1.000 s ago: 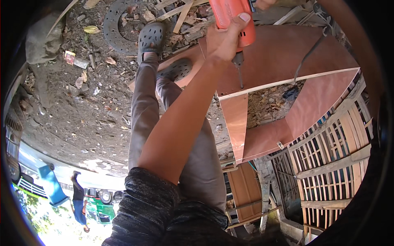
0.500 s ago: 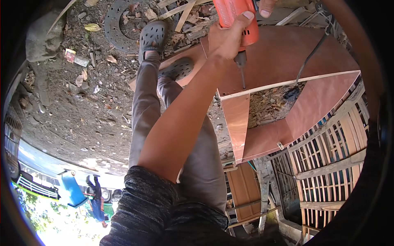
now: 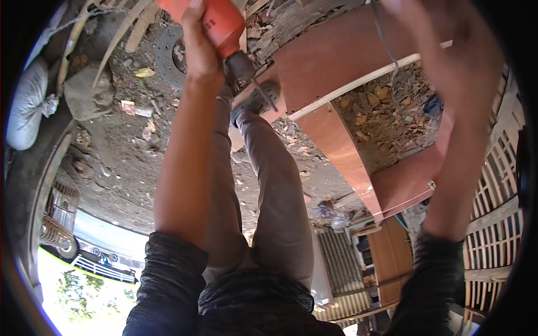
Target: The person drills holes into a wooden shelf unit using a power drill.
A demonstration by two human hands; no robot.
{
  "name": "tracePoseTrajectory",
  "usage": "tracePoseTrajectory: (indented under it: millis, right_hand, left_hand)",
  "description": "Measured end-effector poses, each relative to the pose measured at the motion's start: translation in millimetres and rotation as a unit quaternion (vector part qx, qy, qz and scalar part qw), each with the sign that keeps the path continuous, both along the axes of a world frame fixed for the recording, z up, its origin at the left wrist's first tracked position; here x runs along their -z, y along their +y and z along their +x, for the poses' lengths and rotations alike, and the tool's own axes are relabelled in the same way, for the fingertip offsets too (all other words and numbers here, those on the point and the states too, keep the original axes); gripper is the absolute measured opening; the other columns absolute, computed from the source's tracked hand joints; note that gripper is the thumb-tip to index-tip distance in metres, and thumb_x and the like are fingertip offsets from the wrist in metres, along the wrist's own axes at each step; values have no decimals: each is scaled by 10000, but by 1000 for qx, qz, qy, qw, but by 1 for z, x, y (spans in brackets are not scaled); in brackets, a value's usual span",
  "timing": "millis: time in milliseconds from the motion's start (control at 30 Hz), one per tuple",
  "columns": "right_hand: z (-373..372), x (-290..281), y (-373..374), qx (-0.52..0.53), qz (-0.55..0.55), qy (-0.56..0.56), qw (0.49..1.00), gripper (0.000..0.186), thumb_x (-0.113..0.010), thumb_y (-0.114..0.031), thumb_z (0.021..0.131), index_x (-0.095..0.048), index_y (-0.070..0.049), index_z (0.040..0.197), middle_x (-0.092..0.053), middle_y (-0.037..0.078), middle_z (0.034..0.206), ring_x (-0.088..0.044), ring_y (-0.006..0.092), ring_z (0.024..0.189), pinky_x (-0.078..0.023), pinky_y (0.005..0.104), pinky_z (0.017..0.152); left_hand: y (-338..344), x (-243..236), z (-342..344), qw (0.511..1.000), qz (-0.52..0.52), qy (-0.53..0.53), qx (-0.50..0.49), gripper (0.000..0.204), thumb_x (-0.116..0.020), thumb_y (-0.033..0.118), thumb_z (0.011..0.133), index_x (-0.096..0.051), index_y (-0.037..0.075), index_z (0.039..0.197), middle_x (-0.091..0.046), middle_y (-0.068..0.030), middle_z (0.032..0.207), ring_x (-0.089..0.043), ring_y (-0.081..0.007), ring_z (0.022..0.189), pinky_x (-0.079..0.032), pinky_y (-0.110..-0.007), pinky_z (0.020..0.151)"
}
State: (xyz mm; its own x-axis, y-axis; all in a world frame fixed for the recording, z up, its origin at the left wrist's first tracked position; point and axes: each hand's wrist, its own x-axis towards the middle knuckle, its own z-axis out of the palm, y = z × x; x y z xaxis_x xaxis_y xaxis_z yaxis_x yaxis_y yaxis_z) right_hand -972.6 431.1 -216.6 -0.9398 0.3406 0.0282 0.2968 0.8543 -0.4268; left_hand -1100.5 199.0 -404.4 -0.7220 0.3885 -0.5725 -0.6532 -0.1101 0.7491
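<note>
1. Left hand [image 3: 200, 53] clenched around the orange plastic power drill [image 3: 216, 17], raised near the top of the view.
2. Thin steel drill bit [image 3: 264, 94] pointing down over the reddish-brown wooden panel frame [image 3: 336, 56], close to a sandalled foot [image 3: 259, 99] resting on its corner; contact with the wood impossible to tell.
3. Right hand [image 3: 426, 17] blurred beside the thin dark cord [image 3: 384, 39]; grip impossible to tell.
4. Seemingly mid-positioning for drilling; next likely calling for a steady, upright bit kept clear of the foot.
5. Small flat red-and-white packet [image 3: 134, 107] lying on the dirt ground [image 3: 112, 168], left of the arm, near a grey stuffed sack [image 3: 27, 106].
</note>
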Motion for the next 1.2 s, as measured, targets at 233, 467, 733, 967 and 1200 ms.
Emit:
tracePoseTrajectory:
  millis: [233, 467, 733, 967, 1200]
  right_hand:
    - [202, 68, -116, 422, -336, -146, 829, 351, -817, -262, 899, -695, -5, 1106, -734, 93, 973, -677, 169, 893, -528, 308, 787]
    - [152, 129, -194, 441, -132, -184, 869, 706, -858, -416, 780, -592, -2, 1287, -623, 199, 1263, -561, 386, 1211, -398, 537, 1063]
    - [222, 54, -206, 480, -225, 123, 839, 594, -845, -184, 792, -597, 16, 1294, -611, 215, 1296, -575, 421, 1215, -457, 509, 1041]
    - [248, -89, -190, 392, -150, 186, 889, 520, -795, -368, 859, -665, 15, 1185, -664, 213, 1248, -578, 463, 1232, -457, 553, 1048]
    - [294, -103, -175, 229, -661, -149, 699, 749, -914, -251, 785, -544, 19, 1377, -657, 190, 1270, -720, 265, 1047, -589, 396, 851]
  left_hand:
    - [-9, -26, 25, 994, -39, -30, 98, 636, -629, 606, 906, -560, 118, 1309, -657, -47, 1085, -666, -187, 967, -562, -356, 838]
    - [-22, -37, 56, 981, -92, -66, 155, 687, -642, 656, 879, -549, 130, 1311, -663, -60, 1098, -668, -217, 964, -555, -370, 781]
    - [-44, -67, 81, 970, -100, 8, 222, 788, -601, 670, 893, -525, 40, 1360, -675, -127, 1141, -673, -257, 1013, -551, -388, 870]
    - [-123, -119, 80, 881, -119, 132, 439, 871, -777, 595, 789, -523, -19, 1352, -658, -123, 1183, -670, -237, 1033, -555, -366, 867]
    - [-27, -207, 132, 573, 14, 264, 775, 670, -950, 484, 517, -717, 40, 962, -700, -101, 883, -702, -267, 793, -553, -369, 724]
